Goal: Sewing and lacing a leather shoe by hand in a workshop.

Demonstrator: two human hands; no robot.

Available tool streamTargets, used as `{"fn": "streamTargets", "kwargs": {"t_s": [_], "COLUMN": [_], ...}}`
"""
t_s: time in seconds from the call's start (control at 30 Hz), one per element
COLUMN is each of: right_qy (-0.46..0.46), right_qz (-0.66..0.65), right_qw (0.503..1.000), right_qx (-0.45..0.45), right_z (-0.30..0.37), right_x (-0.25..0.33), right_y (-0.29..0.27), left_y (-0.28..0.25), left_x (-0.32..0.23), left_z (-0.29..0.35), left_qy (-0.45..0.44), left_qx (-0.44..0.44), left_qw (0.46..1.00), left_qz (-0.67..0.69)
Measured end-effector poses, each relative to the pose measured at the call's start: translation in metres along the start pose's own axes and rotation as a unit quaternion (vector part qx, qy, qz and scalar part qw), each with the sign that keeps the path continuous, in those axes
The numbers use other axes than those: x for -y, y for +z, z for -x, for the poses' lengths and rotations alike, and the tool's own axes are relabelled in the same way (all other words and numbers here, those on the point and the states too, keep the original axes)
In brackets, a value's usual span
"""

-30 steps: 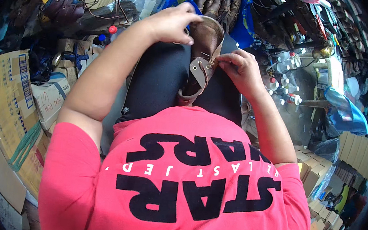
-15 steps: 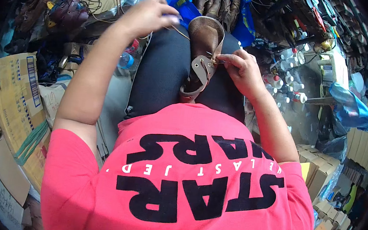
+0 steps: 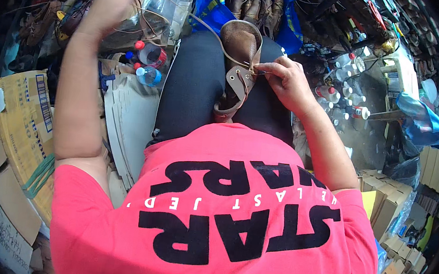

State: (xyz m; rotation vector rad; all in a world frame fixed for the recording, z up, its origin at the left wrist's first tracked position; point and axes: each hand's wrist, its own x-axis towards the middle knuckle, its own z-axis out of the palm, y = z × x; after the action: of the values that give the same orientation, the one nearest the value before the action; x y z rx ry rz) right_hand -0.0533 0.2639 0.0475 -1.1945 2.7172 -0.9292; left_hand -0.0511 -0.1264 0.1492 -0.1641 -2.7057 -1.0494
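Observation:
A brown leather shoe (image 3: pixel 242 39) lies between my thighs, its eyelet flap (image 3: pixel 239 83) turned up and showing metal eyelets. My right hand (image 3: pixel 286 81) pinches a thin lace end at the shoe's right edge, beside the flap. From the same spot a thin brown lace (image 3: pixel 203 21) loops over the shoe's left side and stretches away to the upper left. It leads to my left hand (image 3: pixel 115 1), raised far out and smeared by motion. That hand appears closed on the lace, though its fingertips are blurred.
A blue bag (image 3: pixel 291 30) holding brown shoes stands beyond my knees. Plastic bottles (image 3: pixel 149 75) stand by my left leg, with more bottles (image 3: pixel 341 104) on the right. Cardboard boxes (image 3: pixel 20 118) fill the left side, and a blue plastic bag (image 3: pixel 424 122) hangs at right.
My left hand has swung up and to the left, away from the shoe, drawing the lace out longer. The right hand stays at the shoe's edge.

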Motion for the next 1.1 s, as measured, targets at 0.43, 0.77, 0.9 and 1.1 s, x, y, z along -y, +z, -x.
{"fn": "streamTargets", "kwargs": {"t_s": [0.43, 0.77, 0.9, 1.1], "right_qy": [-0.014, 0.01, 0.026, 0.034], "right_qz": [0.16, 0.072, -0.031, -0.073], "right_qw": [0.987, 0.996, 0.997, 0.991], "right_qx": [0.015, 0.055, 0.072, 0.103], "right_z": [0.007, -0.002, -0.013, -0.022], "right_x": [0.02, 0.008, -0.006, -0.017], "right_y": [0.005, -0.001, -0.006, -0.006], "left_y": [0.038, 0.151, 0.162, 0.169], "left_x": [0.019, -0.032, -0.027, -0.02], "left_z": [0.059, 0.072, 0.056, 0.052], "left_qy": [-0.043, 0.131, 0.113, 0.133], "left_qx": [-0.005, -0.022, 0.052, 0.052], "left_qw": [0.989, 0.985, 0.992, 0.99], "left_qz": [-0.14, -0.111, 0.03, 0.015]}}
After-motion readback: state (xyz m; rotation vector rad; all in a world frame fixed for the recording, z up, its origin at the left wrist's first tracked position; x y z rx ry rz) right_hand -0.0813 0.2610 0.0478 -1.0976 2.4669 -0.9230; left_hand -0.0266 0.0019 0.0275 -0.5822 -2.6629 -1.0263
